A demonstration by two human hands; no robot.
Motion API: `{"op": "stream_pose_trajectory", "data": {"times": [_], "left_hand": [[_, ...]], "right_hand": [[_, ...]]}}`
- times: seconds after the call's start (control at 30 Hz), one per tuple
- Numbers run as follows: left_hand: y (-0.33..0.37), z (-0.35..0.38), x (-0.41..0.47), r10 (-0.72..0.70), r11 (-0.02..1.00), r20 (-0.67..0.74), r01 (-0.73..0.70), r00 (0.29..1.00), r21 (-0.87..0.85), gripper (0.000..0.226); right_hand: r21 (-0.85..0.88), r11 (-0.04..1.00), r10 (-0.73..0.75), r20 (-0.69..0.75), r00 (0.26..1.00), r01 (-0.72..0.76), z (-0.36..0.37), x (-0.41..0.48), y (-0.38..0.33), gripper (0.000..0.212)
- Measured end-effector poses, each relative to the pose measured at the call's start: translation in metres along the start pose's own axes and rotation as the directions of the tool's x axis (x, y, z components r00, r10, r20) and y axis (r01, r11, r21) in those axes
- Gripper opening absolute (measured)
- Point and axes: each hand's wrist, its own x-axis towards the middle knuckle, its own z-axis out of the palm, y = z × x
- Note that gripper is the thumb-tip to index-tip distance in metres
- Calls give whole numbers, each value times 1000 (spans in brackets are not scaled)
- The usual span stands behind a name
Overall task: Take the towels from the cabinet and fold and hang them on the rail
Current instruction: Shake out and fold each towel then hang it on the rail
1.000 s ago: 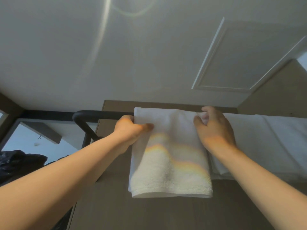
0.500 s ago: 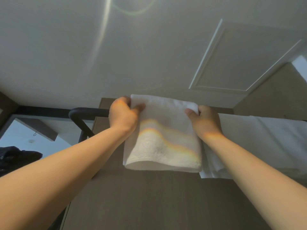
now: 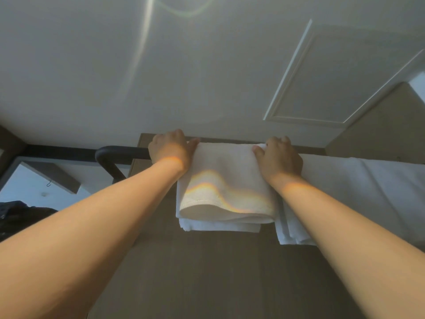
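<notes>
White folded towel (image 3: 226, 180) gripped between left hand (image 3: 171, 149), right hand (image 3: 279, 157).

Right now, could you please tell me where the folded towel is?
Centre of the head view: the folded towel hangs over the black rail, held between the left hand and right hand, left of another white towel.

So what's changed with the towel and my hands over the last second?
The folded towel was raised above the rail, then set back over it; a rear layer now hangs below the front edge. The left hand and right hand kept hold of its top corners throughout. The other towel to the right stayed draped on the rail.
</notes>
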Motion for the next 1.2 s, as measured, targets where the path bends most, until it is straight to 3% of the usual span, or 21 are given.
{"op": "stream_pose_trajectory", "data": {"times": [0.2, 0.3, 0.4, 0.53, 0.63, 0.7, 0.8, 0.9, 1.07, 1.2], "left_hand": [[-4, -6, -27, 34, 979, 23, -29, 999, -202, 72], [-11, -10, -50, 18, 874, 27, -2, 999, -486, 79], [-19, -8, -74, -78, 802, 72, 106, 994, -587, 91], [-39, 0, -89, -68, 758, 363, 284, 930, -587, 104], [-58, 2, -88, 182, 590, 617, 417, 766, -691, 91], [-68, 6, -87, 260, 536, 712, 516, 653, -669, 86], [-68, 12, -89, 293, 449, 748, 605, 596, -658, 83], [-57, 14, -94, 312, 347, 713, 623, 628, -701, 79], [-57, 13, -102, 323, 372, 703, 598, 634, -710, 71], [-60, 12, -108, 268, 351, 669, 576, 694, -738, 62]], "right_hand": [[180, 984, -18, 7, 1000, 17, -3, -19, 5, 39], [345, 934, 63, 104, 993, -96, -11, -33, 11, 50], [457, 858, 125, 260, 958, -236, -18, -52, 18, 57], [539, 753, 134, 436, 890, -377, -22, -74, 31, 51], [552, 672, 81, 607, 790, -493, -25, -87, 35, 47], [583, 665, 61, 582, 811, -467, -23, -91, 35, 38], [648, 645, 108, 446, 889, -404, -18, -87, 27, 25], [640, 680, 127, 377, 918, -357, -14, -75, 17, 28], [605, 734, 119, 330, 936, -307, -6, -62, 14, 35], [614, 752, 57, 301, 952, -239, 0, -75, 25, 29]]}}
